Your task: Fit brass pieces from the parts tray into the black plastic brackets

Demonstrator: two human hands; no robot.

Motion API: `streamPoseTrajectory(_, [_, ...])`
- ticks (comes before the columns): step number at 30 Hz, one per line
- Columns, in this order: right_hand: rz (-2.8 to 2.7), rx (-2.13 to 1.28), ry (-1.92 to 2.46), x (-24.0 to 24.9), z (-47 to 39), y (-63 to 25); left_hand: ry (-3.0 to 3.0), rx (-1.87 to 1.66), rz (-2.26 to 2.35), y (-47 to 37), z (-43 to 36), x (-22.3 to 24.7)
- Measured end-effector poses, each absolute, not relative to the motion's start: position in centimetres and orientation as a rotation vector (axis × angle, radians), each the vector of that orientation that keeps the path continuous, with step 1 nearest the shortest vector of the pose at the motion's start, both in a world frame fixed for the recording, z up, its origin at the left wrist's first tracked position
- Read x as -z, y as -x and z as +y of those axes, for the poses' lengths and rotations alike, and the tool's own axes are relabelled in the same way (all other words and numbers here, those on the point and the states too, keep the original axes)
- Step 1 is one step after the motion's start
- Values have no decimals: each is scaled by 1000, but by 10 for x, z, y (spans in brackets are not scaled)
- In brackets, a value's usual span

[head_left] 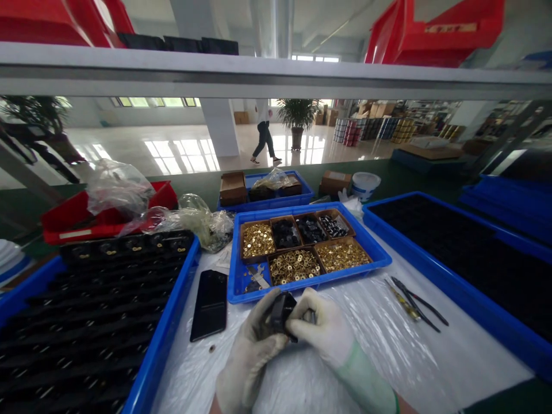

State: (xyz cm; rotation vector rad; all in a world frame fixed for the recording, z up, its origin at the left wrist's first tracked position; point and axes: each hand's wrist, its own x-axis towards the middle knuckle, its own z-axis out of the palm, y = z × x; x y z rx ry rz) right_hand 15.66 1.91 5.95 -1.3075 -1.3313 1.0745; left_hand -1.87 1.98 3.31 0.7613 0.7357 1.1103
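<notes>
In a whitish glove, my left hand [254,348] is wrapped round a small black part [282,310] near the table's front middle. My right hand [321,325], gloved too, has its fingers pinched together against the part's right side; whatever small thing they may grip is hidden. Just beyond both hands lies a blue tray [308,280] with cardboard boxes of brass pieces [295,265], black pieces [285,233] and flat metal wrenches [257,276].
Rows of black parts fill a blue tray [166,328] at left. A black phone [209,305] lies beside it. Pliers [420,305] and a screwdriver [403,300] lie right. Another blue tray [452,282] stands far right. A shelf [276,77] crosses above; a person [264,135] walks beyond.
</notes>
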Motion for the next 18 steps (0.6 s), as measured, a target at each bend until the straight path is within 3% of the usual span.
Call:
streamPoseTrajectory(5, [-1364,-969,1307,-47,14,-152,-733,-1126,757,16,20,-29])
streamPoseTrajectory(13, [-1649,-475,1117,-40,0,-143,-662,-1218,691,16,17,-19])
streamPoseTrajectory(18, [-1671,-394,1159,-29,2,-145,-638,-1206,659,20,19,-9])
